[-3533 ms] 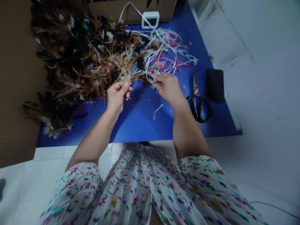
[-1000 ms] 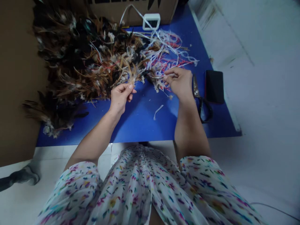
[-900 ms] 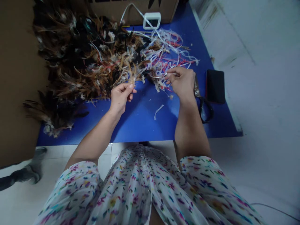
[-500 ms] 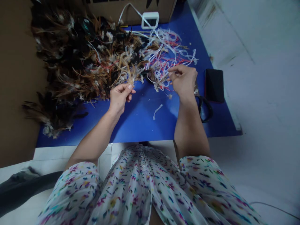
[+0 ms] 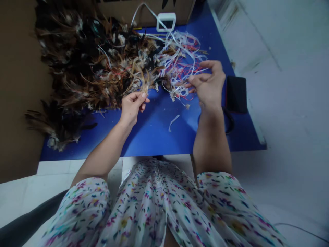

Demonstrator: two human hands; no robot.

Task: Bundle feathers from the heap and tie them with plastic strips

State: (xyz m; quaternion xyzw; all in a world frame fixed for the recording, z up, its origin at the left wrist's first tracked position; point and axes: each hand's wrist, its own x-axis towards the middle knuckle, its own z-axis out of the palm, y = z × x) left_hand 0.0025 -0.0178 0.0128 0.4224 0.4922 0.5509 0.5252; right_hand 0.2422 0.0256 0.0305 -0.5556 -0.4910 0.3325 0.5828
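Note:
My left hand is closed in a pinch on a small tuft of light brown feathers, whose tips point away from me over the blue table. To the right, my right hand hovers by a tangle of white ribbons and red strings. Its fingers are apart, with the index finger stretched out, and nothing shows between them. A black scissors handle sticks out from behind my right forearm, which hides the rest.
A big heap of brown and black feathers covers the left of the blue table. A smaller feather bunch lies in front. A white-framed device stands by a cardboard box. A black phone-like case lies right.
My right hand has moved right and a little away from the ribbons, and its fingers have spread from a pinch. My left hand keeps its hold on the feather tuft, nearly still.

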